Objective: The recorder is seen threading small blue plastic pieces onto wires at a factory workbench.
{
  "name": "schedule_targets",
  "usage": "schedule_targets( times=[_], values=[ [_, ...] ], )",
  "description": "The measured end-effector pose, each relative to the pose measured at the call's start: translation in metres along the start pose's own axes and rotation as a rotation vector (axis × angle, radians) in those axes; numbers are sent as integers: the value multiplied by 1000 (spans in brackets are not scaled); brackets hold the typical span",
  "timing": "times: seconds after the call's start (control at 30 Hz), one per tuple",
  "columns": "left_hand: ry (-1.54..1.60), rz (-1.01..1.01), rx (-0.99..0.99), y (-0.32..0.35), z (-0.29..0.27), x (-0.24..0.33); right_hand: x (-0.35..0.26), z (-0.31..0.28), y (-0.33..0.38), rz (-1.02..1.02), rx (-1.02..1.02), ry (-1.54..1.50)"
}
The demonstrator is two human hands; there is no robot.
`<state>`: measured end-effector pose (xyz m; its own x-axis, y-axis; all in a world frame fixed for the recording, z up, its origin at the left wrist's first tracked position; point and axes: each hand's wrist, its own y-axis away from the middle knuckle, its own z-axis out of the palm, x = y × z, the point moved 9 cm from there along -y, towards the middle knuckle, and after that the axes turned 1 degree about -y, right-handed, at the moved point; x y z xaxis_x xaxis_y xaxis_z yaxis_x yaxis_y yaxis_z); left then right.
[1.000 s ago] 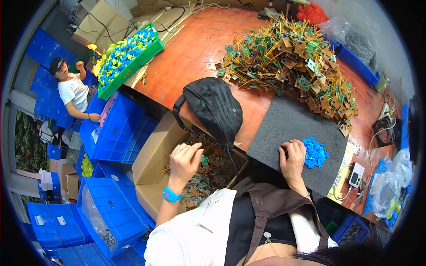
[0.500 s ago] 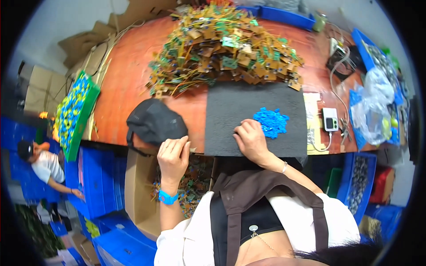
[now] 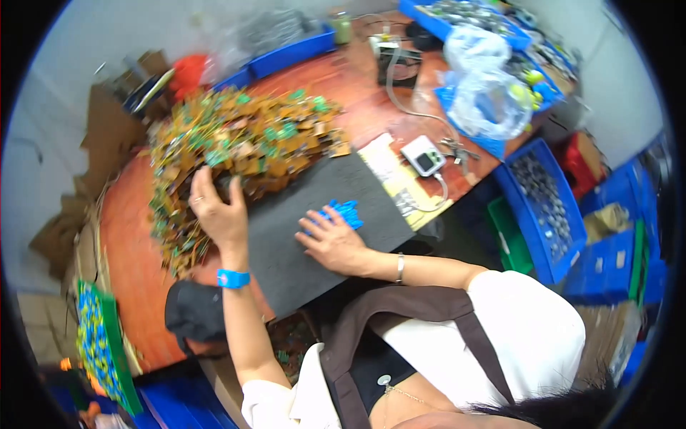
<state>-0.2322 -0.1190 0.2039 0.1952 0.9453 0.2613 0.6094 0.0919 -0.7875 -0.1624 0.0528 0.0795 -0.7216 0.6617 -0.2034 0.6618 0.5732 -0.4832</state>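
My left hand (image 3: 223, 214) is raised at the near side of a large heap of small brown and green circuit boards with wires (image 3: 250, 139). Its thumb stands apart from the fingers and nothing shows in its grasp. My right hand (image 3: 334, 244) lies spread over the black mat (image 3: 286, 268), fingertips at a small pile of bright blue pieces (image 3: 347, 212), partly covering it. The pieces are too small to name.
A black cap (image 3: 193, 311) sits at the table's near left edge. At far left is a green tray (image 3: 114, 343) of blue and yellow parts. A white device with a screen (image 3: 423, 156) and cable lies right of the mat, near a clear plastic bag (image 3: 486, 107).
The view has turned to the right. My left hand has gone from beside the cap to the board heap and opened. My right hand has spread out and reached the blue pile.
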Motion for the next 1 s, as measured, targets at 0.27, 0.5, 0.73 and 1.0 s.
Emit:
schedule_targets(
  times=[0.27, 0.5, 0.73, 1.0],
  values=[
    [-138, -30, -98, -21, 60, -11, -2, 1, 5, -19, 75, -1],
    [134, -161, -72, 13, 46, -40, -2, 4, 5, -27, 96, -20],
    [533, -600, -71, 85, 65, -102, -1, 1, -1, -25, 29, -51],
    [42, -268, -303, 114, 58, -46, 1, 5, 1, 13, -11, -42]
  ],
)
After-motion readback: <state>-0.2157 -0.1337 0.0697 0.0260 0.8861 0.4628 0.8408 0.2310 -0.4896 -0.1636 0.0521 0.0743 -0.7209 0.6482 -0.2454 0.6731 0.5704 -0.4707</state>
